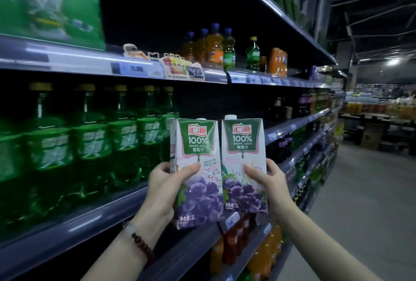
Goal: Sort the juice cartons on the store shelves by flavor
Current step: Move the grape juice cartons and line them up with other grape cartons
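Two grape juice cartons, white with a green label and purple grapes, are held up side by side in front of the shelves. My left hand (167,187) grips the left grape carton (198,152) at its lower left side, thumb across the front. My right hand (269,181) grips the right grape carton (244,145) at its lower right edge. Both cartons stand upright and nearly touch. Behind them the middle shelf (286,126) looks dark and bare.
Green soda bottles (94,143) fill the middle shelf on the left. The upper shelf holds orange and green bottles (216,44) and price tags (137,69). Red and orange bottles (238,242) stand on lower shelves. The aisle floor (360,190) opens to the right.
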### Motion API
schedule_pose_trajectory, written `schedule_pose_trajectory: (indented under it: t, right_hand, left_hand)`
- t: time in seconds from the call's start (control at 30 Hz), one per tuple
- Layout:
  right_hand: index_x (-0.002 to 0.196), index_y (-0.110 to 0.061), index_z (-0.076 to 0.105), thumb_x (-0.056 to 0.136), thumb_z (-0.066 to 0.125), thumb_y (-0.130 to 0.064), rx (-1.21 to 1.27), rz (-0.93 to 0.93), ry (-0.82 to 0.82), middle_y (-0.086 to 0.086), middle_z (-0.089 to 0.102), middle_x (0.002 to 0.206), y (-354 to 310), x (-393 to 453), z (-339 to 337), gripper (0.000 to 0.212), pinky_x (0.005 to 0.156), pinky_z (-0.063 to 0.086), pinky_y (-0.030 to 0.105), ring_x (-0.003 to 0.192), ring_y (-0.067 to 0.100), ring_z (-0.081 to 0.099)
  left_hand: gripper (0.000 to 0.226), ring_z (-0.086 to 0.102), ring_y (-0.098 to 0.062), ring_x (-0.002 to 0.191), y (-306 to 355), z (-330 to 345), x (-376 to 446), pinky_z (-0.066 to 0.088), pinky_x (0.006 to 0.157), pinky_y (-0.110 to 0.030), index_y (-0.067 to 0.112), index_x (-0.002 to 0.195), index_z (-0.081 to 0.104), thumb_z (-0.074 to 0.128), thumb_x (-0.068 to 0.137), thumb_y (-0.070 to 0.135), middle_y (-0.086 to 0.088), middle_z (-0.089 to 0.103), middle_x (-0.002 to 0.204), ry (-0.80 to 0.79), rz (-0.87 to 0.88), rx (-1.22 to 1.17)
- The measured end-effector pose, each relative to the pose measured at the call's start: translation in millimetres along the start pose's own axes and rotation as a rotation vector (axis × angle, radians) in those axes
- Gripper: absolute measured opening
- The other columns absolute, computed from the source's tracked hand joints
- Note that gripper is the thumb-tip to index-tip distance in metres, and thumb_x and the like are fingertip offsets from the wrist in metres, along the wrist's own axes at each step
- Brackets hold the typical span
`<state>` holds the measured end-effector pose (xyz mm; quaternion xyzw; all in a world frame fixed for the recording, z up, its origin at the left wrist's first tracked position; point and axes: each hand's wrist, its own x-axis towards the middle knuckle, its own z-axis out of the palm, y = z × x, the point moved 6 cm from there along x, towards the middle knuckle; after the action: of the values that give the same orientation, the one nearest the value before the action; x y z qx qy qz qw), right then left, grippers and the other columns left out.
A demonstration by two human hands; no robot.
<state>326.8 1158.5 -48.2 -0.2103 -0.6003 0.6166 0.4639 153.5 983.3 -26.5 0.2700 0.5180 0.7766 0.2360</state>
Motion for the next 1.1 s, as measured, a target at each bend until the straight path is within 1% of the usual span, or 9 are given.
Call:
schedule_pose_trajectory:
  t: [0.13,0.27,0.33,0.47,0.63,0.73,0.83,0.97,1.1]
  right_hand:
    - [0.116,-0.012,0.060,0.061,0.088,-0.025,0.010,-0.002,-0.031,0.013,0.076,0.102,14,56,-25,0.064,0.086,0.057,0.052,0.090,0.034,0.074]
    - [0.112,-0.010,0.062,0.058,0.090,-0.021,0.014,0.001,-0.100,0.015,0.076,0.099,27,119,-48,0.062,0.080,0.060,0.051,0.087,0.036,0.074]
    - [0.109,-0.008,0.063,0.058,0.087,-0.020,0.020,0.005,-0.141,0.015,0.077,0.096,32,151,-59,0.058,0.073,0.062,0.045,0.084,0.036,0.075]
    - [0.107,-0.010,0.064,0.055,0.085,-0.024,0.029,-0.001,-0.244,0.009,0.078,0.090,30,215,-79,0.058,0.059,0.060,0.029,0.078,0.029,0.076]
    - [0.107,-0.012,0.065,0.055,0.087,-0.025,0.098,0.018,-0.381,0.010,0.078,0.095,30,273,-75,0.058,0.062,0.061,0.033,0.081,0.032,0.076]
    - [0.108,-0.011,0.066,0.054,0.088,-0.028,0.133,0.024,-0.418,0.010,0.078,0.094,35,293,-62,0.060,0.069,0.061,0.039,0.083,0.032,0.076]
    - [0.108,-0.012,0.067,0.059,0.088,-0.025,0.132,0.016,-0.443,0.009,0.078,0.095,39,307,-46,0.055,0.078,0.060,0.044,0.085,0.030,0.076]
    - [0.111,-0.016,0.065,0.057,0.088,-0.029,0.154,0.004,-0.479,0.006,0.078,0.095,46,319,-26,0.060,0.076,0.061,0.041,0.085,0.026,0.076]
    - [0.110,-0.020,0.064,0.055,0.087,-0.032,0.211,-0.009,-0.513,0.002,0.078,0.094,49,334,-12,0.060,0.066,0.061,0.033,0.082,0.023,0.076]
  left_hand:
    - [0.041,0.074,-0.019,0.062,-25,30,42,0.054,0.048,-0.024,0.007,0.095,0.065,0.087,0.061,0.010,-0.004,0.078,0.073,0.046,0.039,0.035]
    - [0.045,0.076,-0.026,0.070,-51,67,79,0.059,0.060,-0.035,0.008,0.096,0.064,0.089,0.058,0.012,-0.007,0.078,0.077,0.099,0.058,0.035]
    - [0.045,0.076,-0.029,0.072,-59,89,97,0.060,0.067,-0.039,0.006,0.096,0.064,0.089,0.058,0.011,-0.009,0.078,0.079,0.146,0.072,0.038]
    - [0.041,0.076,-0.030,0.071,-64,130,129,0.059,0.059,-0.033,0.005,0.096,0.064,0.087,0.062,0.006,-0.013,0.078,0.080,0.233,0.077,0.015]
    - [0.033,0.075,-0.030,0.070,-52,153,157,0.061,0.067,-0.038,0.001,0.093,0.069,0.085,0.065,0.006,-0.016,0.077,0.080,0.350,0.123,0.039]
    - [0.027,0.073,-0.021,0.058,-43,154,170,0.057,0.049,-0.026,0.000,0.089,0.071,0.083,0.066,0.005,-0.012,0.077,0.073,0.391,0.155,0.045]
    - [0.034,0.073,-0.017,0.056,-35,147,179,0.054,0.046,-0.022,0.002,0.088,0.071,0.085,0.059,0.011,-0.009,0.077,0.071,0.414,0.203,0.074]
    - [0.050,0.074,-0.017,0.063,-26,133,188,0.055,0.058,-0.028,0.004,0.093,0.070,0.085,0.048,0.023,-0.008,0.078,0.076,0.456,0.254,0.140]
    - [0.059,0.075,-0.019,0.068,-30,129,199,0.057,0.055,-0.025,0.003,0.101,0.067,0.086,0.049,0.022,-0.008,0.078,0.079,0.484,0.308,0.105]
